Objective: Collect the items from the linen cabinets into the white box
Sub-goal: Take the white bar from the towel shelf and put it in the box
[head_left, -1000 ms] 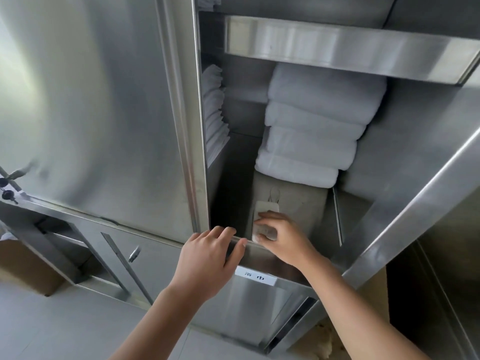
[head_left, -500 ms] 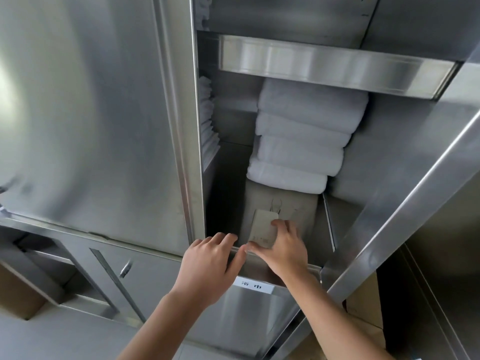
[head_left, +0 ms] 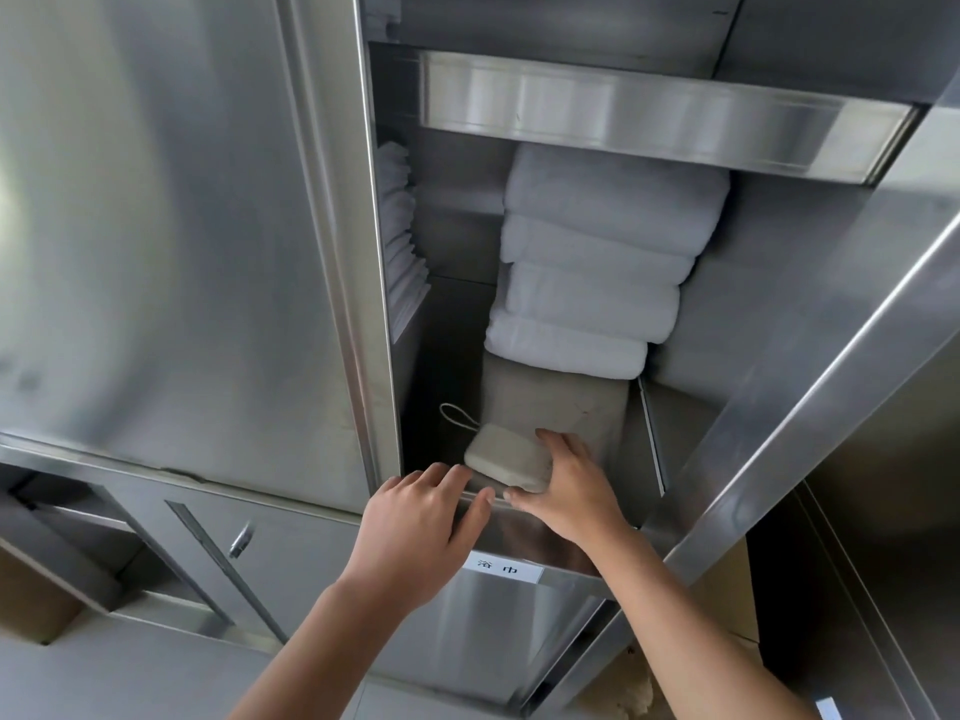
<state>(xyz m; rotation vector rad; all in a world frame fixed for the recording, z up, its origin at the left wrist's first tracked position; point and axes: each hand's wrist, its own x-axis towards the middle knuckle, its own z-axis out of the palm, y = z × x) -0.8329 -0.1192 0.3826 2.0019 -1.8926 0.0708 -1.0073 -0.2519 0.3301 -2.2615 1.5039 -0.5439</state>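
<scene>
A pale grey-white sponge pad [head_left: 506, 455] with a thin cord loop [head_left: 457, 415] lies at the front of the open steel cabinet shelf [head_left: 613, 418]. My right hand [head_left: 566, 491] grips the pad between fingers and thumb at its right end. At the shelf's front lip, just left of the pad, my left hand [head_left: 415, 527] rests with straight fingers. A stack of folded white towels [head_left: 597, 283] sits at the back of the shelf. The white box is out of view.
The steel cabinet door [head_left: 171, 252] stands to the left. A second pile of white linen [head_left: 400, 226] shows along the left inner wall. Above is another shelf edge [head_left: 649, 122]. A labelled panel [head_left: 501, 568] and a lower door handle [head_left: 240, 538] lie below.
My right hand has turned the pad from upright to lying flat and drawn it toward the shelf's front edge; its cord loop now shows. My left hand stayed on the lip.
</scene>
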